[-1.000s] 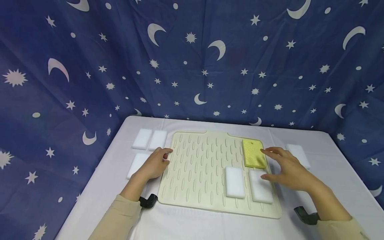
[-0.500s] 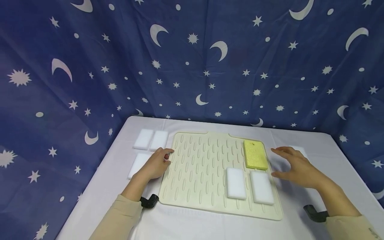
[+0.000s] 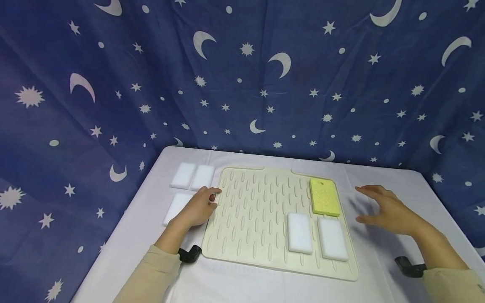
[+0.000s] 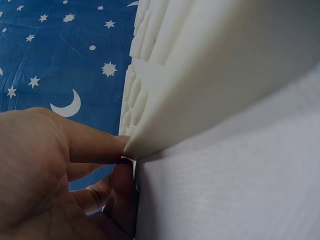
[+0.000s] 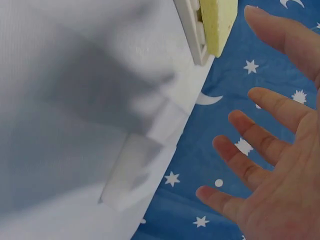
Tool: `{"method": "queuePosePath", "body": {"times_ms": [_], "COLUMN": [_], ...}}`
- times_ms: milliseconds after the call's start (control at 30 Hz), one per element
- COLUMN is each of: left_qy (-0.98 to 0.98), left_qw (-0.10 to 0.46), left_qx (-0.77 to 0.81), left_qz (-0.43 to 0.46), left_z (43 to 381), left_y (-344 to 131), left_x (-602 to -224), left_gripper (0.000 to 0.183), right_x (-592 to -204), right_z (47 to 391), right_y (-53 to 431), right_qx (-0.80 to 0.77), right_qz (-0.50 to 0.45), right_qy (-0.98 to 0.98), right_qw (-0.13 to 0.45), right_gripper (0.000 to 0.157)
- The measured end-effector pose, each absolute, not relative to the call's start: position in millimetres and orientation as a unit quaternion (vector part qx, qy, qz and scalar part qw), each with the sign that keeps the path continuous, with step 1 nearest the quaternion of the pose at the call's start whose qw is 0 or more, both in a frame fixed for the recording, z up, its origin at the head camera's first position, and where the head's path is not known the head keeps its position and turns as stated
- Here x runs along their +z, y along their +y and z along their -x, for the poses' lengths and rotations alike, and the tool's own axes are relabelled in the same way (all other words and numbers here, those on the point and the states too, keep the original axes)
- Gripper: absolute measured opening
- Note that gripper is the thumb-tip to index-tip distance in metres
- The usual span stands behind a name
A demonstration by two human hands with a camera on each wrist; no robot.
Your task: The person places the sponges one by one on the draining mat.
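Observation:
A cream drying mat (image 3: pixel 246 219) with raised oval ridges lies on the white-covered table. At its left edge my left hand (image 3: pixel 198 208) pinches the rim; in the left wrist view the thumb and a curled finger meet at the mat's edge (image 4: pixel 145 142). My right hand (image 3: pixel 392 212) hovers over the table right of the mat, fingers spread and holding nothing. On the mat's right side lie a yellow sponge (image 3: pixel 324 197) and, nearer me, two white sponges, one inner (image 3: pixel 299 232) and one outer (image 3: pixel 332 238).
Left of the mat are three white sponges: far left (image 3: pixel 183 175), beside it (image 3: pixel 202 177), and a nearer one (image 3: pixel 177 207) partly behind the left hand. Another white sponge (image 5: pixel 131 172) lies under my right hand's shadow. A blue star-and-moon curtain (image 3: pixel 227 75) closes the back and sides.
My right hand has moved right, away from the yellow sponge and off the mat, uncovering the outer white sponge. The left hand stays at the mat's edge. The head view has shifted slightly.

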State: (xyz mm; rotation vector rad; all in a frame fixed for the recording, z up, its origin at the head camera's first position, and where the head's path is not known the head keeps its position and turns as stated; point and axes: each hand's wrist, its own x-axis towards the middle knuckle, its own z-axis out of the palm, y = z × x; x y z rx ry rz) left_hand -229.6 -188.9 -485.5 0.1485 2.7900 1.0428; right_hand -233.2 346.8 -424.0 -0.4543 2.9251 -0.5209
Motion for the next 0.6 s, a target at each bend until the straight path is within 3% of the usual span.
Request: {"method": "queuePosePath", "body": {"times_ms": [600], "left_qy": [0.931], "left_qw": [0.082], "left_qx": [0.352], "left_qz": [-0.046], "left_z": [229], "left_y": [-188], "left_x": [-485], "left_gripper": [0.045], "right_x": [-426], "right_z": [248], "right_y": [375], "right_qx": [-0.167], "right_qz": [0.133], "right_qy": [0.972], "right_qw": [0.097], "right_gripper": [0.108]}}
